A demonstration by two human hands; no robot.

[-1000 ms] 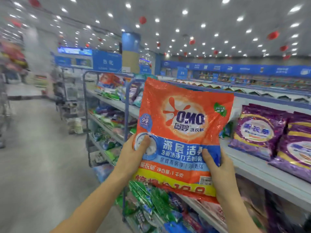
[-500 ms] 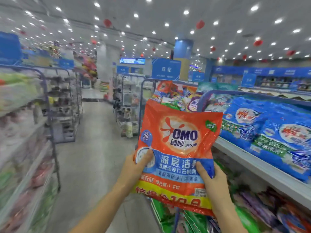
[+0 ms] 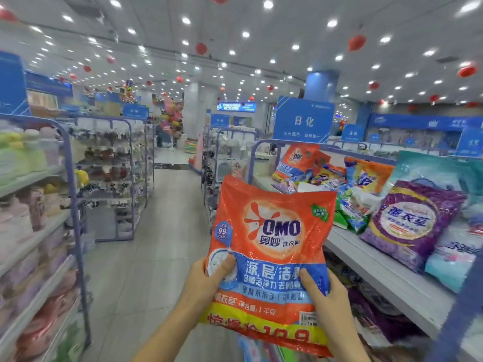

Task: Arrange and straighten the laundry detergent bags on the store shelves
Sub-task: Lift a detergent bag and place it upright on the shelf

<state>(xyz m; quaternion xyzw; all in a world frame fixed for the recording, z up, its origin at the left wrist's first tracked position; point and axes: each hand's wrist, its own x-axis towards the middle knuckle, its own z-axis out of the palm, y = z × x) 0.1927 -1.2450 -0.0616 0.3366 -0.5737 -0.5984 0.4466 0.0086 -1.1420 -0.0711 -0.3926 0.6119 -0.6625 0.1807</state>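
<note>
Here, both hands are holding the orange bag [image 3: 271, 257] upright in the lower centre of the frame, out over the aisle and apart from the shelf [image 3: 379, 273] at the right. The left hand [image 3: 206, 280] is pinching its lower left edge, thumb pressing on the front. The right hand [image 3: 326, 299] is doing the same at the lower right, its fingers hidden behind.

The grip is sitting low, so the slack top is likely wanting to fold over or the film to slide between thumb and fingers. On the shelf, a purple bag [image 3: 410, 226] is leaning close to the front lip, and further back a pile [image 3: 326, 173] is lying jumbled, though blur is making its edges hard to read. Pushing the orange bag in carelessly could be tipping the purple one off or setting the pile sliding.
</note>
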